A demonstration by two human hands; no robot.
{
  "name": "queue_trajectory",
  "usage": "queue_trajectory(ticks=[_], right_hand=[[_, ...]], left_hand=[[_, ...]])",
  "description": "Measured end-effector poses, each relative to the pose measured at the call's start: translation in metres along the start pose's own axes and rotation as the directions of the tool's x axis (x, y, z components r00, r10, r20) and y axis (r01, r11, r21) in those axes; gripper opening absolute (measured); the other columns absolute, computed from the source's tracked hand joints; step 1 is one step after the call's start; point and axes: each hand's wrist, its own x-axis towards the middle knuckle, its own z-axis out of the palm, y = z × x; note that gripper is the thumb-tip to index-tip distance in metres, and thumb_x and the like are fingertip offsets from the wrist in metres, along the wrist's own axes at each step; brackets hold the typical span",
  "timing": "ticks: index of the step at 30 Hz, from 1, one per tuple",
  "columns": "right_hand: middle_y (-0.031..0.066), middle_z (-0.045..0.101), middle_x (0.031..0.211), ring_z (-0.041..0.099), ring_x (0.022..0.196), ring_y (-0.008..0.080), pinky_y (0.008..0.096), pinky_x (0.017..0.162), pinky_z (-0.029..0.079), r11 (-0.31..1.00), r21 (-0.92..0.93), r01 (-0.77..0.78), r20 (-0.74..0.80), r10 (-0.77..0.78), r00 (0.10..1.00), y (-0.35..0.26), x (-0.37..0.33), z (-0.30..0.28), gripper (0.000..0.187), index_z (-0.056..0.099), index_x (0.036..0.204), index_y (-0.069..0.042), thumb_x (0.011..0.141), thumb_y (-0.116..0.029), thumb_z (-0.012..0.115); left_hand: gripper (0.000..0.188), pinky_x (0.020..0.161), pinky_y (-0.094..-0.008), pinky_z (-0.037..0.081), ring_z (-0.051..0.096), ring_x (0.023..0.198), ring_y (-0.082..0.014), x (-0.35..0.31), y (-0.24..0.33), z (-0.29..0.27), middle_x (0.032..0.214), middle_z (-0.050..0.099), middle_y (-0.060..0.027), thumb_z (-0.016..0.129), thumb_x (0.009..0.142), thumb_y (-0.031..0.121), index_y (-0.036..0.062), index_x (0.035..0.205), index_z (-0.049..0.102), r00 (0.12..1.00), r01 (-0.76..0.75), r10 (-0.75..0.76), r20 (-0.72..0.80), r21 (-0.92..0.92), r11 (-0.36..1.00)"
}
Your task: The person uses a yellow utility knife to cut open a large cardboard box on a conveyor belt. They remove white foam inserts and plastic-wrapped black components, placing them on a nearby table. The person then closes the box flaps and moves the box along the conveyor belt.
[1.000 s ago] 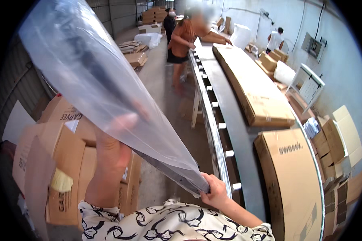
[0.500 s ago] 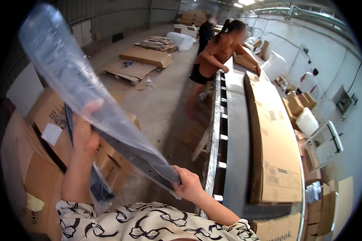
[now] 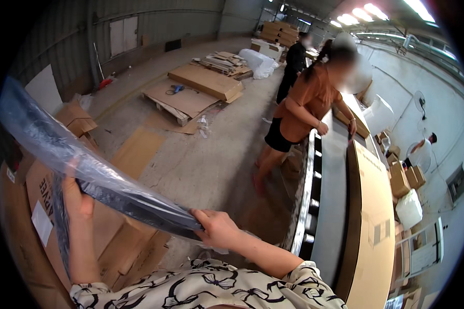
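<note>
A long dark strip wrapped in clear plastic slants across the left half of the head view, its far end high at the left edge. My left hand is closed round its middle from below, part of the fingers hidden by the wrap. The near, narrower end is in my right hand, thumb and fingers clamped on it. Another dark plastic-wrapped piece hangs down beside my left wrist; whether my left hand holds it too, I cannot tell.
On my right runs a conveyor with a metal side rail and a long carton. A co-worker leans over it farther along. Open cartons stand below my left arm. A pallet with cardboard lies on the floor ahead.
The wrapped strip has swung lower and flatter, and both hands have moved left in view. The scene has shifted right; the co-worker appears nearer, and the conveyor carton sits closer to me.
</note>
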Motion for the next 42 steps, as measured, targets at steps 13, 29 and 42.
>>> queue_trajectory(ticks=[13, 29, 42], right_hand=[[0.0192, 0.064, 0.074, 0.063, 0.074, 0.0361, 0.0431, 0.063, 0.050, 0.949, 0.112, -0.294, 0.293, 0.251, 0.923, 0.399, 0.216, -0.115, 0.040, 0.055, 0.115, -0.007, 0.082, -0.025, 0.066], [0.0197, 0.065, 0.080, 0.063, 0.079, 0.0380, 0.0454, 0.069, 0.050, 0.876, 0.112, -0.469, 0.279, 0.425, 0.861, 0.874, 0.565, -0.230, 0.035, 0.058, 0.110, -0.008, 0.083, -0.030, 0.064], [0.0160, 0.065, 0.092, 0.063, 0.086, 0.0360, 0.0434, 0.075, 0.051, 0.754, -0.116, -0.647, 0.144, 0.657, 0.740, 1.275, 0.697, -0.455, 0.035, 0.060, 0.109, -0.010, 0.082, -0.031, 0.065]], left_hand=[[0.048, 0.095, -0.0422, 0.046, 0.055, 0.109, -0.0258, 0.326, -0.332, 0.189, 0.118, 0.057, -0.0102, 0.069, 0.080, 0.009, -0.0005, 0.123, 0.050, 0.951, 0.248, -0.252, -0.178, -0.042, 0.968], [0.051, 0.095, -0.0412, 0.048, 0.055, 0.107, -0.0261, 0.797, -0.659, 0.426, 0.117, 0.056, -0.0119, 0.070, 0.081, 0.020, -0.0008, 0.123, 0.050, 0.972, 0.223, -0.220, -0.077, 0.033, 0.974], [0.054, 0.085, -0.0407, 0.051, 0.058, 0.093, -0.0235, 1.050, -1.005, 0.823, 0.102, 0.058, -0.0057, 0.073, 0.070, 0.005, 0.0072, 0.119, 0.051, 0.892, 0.437, -0.423, 0.160, -0.063, 0.897]])
